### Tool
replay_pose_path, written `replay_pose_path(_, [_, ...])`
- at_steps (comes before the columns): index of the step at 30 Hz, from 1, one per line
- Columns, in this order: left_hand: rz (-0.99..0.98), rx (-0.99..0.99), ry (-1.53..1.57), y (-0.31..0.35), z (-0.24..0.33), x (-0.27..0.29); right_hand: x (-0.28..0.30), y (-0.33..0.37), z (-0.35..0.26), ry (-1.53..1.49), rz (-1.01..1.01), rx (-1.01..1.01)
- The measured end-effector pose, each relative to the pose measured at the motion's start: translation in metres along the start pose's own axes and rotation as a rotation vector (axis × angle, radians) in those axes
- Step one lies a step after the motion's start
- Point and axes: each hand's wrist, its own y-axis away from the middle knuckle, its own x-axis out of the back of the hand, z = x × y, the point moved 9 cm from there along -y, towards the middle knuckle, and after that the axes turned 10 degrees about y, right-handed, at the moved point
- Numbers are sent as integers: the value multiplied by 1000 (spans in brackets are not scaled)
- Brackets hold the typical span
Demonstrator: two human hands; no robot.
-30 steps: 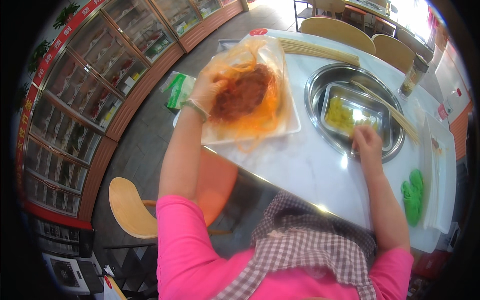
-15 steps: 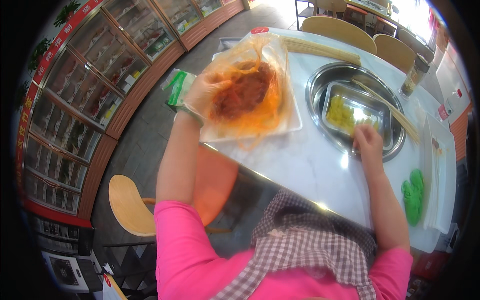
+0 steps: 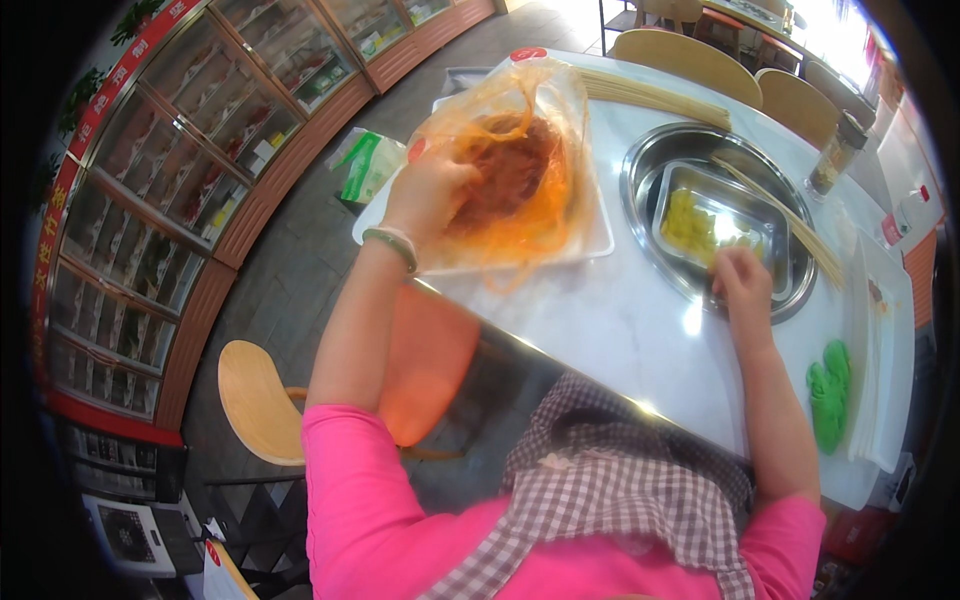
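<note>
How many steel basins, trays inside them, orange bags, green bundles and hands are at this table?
Shiny round steel basin: 1
Rectangular steel tray: 1
Translucent orange plastic bag: 1
Crumpled green bundle: 1
Hands, left hand and right hand: 2
Total: 6

My left hand [image 3: 432, 198] is at a translucent plastic bag [image 3: 563, 190], fingers against the reddish-brown food [image 3: 510, 178]; blur obscures the grip. The bag rests on a white tray [image 3: 602, 243]. My right hand [image 3: 743, 283] is at the near edge of a rectangular metal pan [image 3: 658, 215] containing yellow-green pieces [image 3: 690, 225], inside a round basin [image 3: 640, 237].
</note>
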Motion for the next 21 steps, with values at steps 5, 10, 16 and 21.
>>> replay_pose_path(5, [-222,-46,-449,-3,20,-20,1,-1,2,9,4,-19])
replay_pose_path(10, [-59,255,-126,-5,-9,-8,0,0,-2,-24,5,9])
replay_pose_path(16, [133,333,787,-6,6,10,2,-1,3,-2,3,-4])
replay_pose_path(21, [167,546,1244,1,17,1,0,-1,1,-7,2,-10])
